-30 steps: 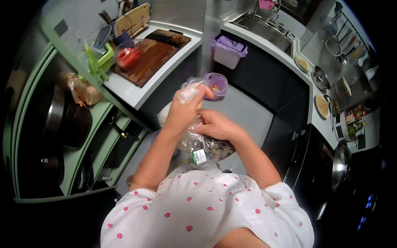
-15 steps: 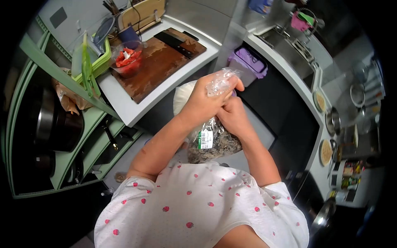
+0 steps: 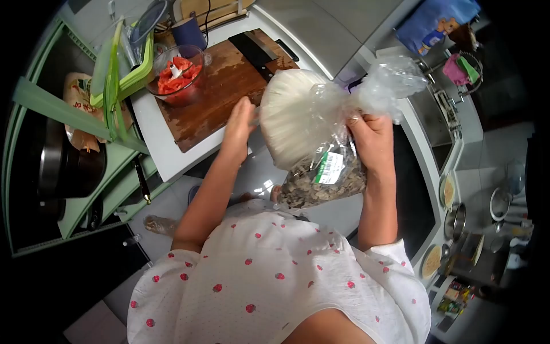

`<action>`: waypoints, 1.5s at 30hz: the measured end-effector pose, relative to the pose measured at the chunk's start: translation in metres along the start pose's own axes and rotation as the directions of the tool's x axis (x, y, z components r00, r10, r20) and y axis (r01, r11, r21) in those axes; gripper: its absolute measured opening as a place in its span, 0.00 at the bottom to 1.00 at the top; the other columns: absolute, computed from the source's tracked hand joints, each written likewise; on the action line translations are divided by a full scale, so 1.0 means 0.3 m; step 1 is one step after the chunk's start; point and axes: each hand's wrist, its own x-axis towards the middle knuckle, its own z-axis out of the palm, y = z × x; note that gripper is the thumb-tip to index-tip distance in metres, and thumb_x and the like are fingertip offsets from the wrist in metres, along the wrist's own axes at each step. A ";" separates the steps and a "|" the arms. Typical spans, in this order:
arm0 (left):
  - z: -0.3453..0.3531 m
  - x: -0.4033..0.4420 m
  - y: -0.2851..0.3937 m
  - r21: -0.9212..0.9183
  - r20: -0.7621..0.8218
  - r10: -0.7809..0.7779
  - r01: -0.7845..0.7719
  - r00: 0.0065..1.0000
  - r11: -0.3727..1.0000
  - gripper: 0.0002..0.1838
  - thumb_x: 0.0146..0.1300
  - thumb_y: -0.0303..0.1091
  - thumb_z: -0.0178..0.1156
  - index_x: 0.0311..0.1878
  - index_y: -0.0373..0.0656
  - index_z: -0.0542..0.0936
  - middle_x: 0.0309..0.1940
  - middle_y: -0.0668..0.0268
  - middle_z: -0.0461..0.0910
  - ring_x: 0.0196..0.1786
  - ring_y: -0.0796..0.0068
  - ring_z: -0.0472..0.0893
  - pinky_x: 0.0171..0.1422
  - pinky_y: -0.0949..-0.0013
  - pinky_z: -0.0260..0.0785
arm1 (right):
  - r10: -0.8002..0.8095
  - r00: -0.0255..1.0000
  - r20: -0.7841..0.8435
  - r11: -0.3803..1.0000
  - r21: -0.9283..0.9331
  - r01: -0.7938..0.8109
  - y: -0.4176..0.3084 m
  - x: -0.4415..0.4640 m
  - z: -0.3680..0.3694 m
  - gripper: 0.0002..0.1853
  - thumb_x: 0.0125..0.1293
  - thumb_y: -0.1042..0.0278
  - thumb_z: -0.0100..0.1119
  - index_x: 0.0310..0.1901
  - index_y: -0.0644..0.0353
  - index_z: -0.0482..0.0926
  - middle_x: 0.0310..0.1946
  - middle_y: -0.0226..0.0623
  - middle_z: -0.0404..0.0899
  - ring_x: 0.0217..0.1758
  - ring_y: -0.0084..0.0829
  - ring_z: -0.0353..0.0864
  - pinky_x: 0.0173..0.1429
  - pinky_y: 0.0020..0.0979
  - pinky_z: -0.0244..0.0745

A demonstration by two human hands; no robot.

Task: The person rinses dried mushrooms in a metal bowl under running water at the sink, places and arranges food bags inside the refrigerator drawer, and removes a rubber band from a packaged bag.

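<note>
My right hand [image 3: 371, 137] is closed around the gathered neck of a clear plastic bag [image 3: 389, 80], whose loose top puffs out above the fist. Below hangs the bag's dark, shredded dried food [image 3: 321, 186], with a white and green label [image 3: 329, 168] on the plastic. A round white bundle [image 3: 292, 114] in clear plastic is beside it, to the left. My left hand [image 3: 238, 129] is off the bags, near the front edge of the wooden cutting board [image 3: 220, 80], fingers extended and holding nothing.
A glass bowl of red pieces [image 3: 177, 77] and a cleaver [image 3: 252, 53] rest on the board. Left of them is a green basket [image 3: 134, 80] with long green stalks. Green shelves [image 3: 109, 189] stand at the left, and a sink [image 3: 427, 120] is at the right.
My left hand has let go of the bag's neck and moved left towards the board. My right hand has moved right with the bag, and the white bundle now shows fully. The view has shifted.
</note>
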 end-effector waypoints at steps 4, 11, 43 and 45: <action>0.139 0.013 -0.089 -0.407 0.400 -0.194 0.363 0.896 0.838 0.40 0.61 0.67 0.36 0.67 0.44 0.55 0.64 0.59 0.59 0.65 0.64 0.62 0.67 0.59 0.54 | -0.034 0.997 0.070 0.998 0.054 0.030 0.014 0.063 -0.076 0.04 0.60 0.77 0.53 0.35 0.66 0.77 0.24 0.26 0.75 0.24 0.16 0.69 0.28 0.20 0.64; 0.306 -0.030 -0.072 -0.638 0.475 -0.066 0.395 0.878 0.661 0.44 0.57 0.72 0.33 0.66 0.47 0.56 0.64 0.58 0.59 0.65 0.62 0.62 0.68 0.56 0.54 | -0.024 0.989 0.144 1.000 -0.006 0.025 0.027 0.125 -0.192 0.05 0.58 0.78 0.53 0.36 0.65 0.76 0.24 0.28 0.74 0.26 0.18 0.70 0.30 0.21 0.64; -0.614 -0.691 0.150 -0.778 -0.250 0.093 -0.257 0.964 0.573 0.22 0.66 0.40 0.47 0.58 0.35 0.65 0.51 0.57 0.72 0.51 0.67 0.76 0.55 0.63 0.71 | -0.033 0.660 0.751 0.995 0.085 -0.046 -0.086 -0.193 0.895 0.04 0.56 0.76 0.54 0.29 0.68 0.76 0.19 0.29 0.73 0.22 0.19 0.69 0.28 0.24 0.64; -0.639 -0.709 0.174 -0.784 -0.288 0.083 -0.285 0.954 0.551 0.22 0.66 0.40 0.47 0.58 0.35 0.65 0.51 0.57 0.72 0.50 0.68 0.76 0.54 0.64 0.72 | -0.021 0.638 0.770 0.995 0.075 -0.059 -0.102 -0.195 0.938 0.04 0.56 0.76 0.54 0.29 0.68 0.76 0.19 0.29 0.73 0.22 0.19 0.69 0.27 0.24 0.64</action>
